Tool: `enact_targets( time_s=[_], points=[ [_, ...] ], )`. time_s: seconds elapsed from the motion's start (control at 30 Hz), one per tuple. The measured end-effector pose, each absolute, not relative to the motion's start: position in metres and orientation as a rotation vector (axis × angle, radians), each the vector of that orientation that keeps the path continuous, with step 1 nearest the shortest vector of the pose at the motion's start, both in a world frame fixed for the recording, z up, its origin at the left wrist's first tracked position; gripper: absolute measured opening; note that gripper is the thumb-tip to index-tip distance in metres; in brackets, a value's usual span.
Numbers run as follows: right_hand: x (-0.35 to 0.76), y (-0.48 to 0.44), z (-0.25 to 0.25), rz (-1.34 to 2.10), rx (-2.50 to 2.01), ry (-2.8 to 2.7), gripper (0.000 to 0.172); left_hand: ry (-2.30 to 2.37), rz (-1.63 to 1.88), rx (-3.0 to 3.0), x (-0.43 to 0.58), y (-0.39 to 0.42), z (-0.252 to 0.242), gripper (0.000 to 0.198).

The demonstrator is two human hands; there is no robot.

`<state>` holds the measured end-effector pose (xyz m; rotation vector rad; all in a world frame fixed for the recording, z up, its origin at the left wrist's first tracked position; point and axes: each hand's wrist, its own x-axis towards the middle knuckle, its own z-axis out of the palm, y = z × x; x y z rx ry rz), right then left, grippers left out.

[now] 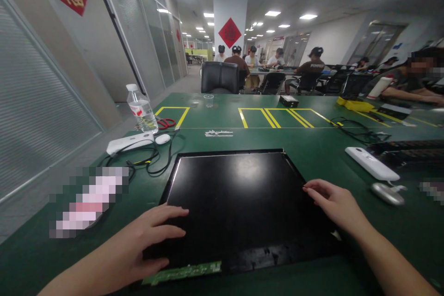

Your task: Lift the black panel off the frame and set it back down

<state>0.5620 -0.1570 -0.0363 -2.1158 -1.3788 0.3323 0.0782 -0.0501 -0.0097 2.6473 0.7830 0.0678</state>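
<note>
A flat black display panel (239, 203) in a thin dark frame lies face up on the green table in front of me. Along its near left edge runs a green circuit board strip (187, 272). My left hand (156, 238) is open at the panel's left side, fingers spread over the black surface; whether the fingertips press on it I cannot tell. At the right edge of the panel, my right hand (329, 201) pinches with thumb and forefinger at the frame. A small pale flap (336, 235) shows near the lower right corner.
Left on the green table (204, 141) are a water bottle (141, 110), red-handled scissors (166, 123), a white device (130, 142) and black cables (152, 162). Beyond the panel lie white scraps (218, 133) and a clear cup (208, 100). A white power bank (371, 163) lies right; people sit farther off.
</note>
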Motion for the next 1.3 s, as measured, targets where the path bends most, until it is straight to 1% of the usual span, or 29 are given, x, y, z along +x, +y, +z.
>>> enact_targets(
  time_s=[0.27,0.47,0.93,1.1,1.3],
  points=[
    [0.5619,-0.1569,-0.0369,0.316,-2.11,-1.385,0.029,0.695,0.067,2.749,0.0797,-0.0485,-0.0122,0.06],
    [0.5615,-0.1564,-0.0375,0.283,-2.101,-1.407,0.03,0.633,0.157,2.788,0.0785,-0.0468,-0.0147,0.062],
    [0.5591,-0.1548,-0.0376,0.316,-2.104,-1.363,0.03,0.645,0.067,2.781,0.0823,-0.0494,-0.0075,0.058],
    [0.5582,-0.1551,-0.0373,0.325,-2.109,-1.358,0.031,0.619,0.075,2.778,0.082,-0.0495,-0.0075,0.055],
    [0.5582,-0.1546,-0.0386,0.313,-2.104,-1.363,0.031,0.623,0.119,2.764,0.0827,-0.0488,-0.008,0.057]
  ],
)
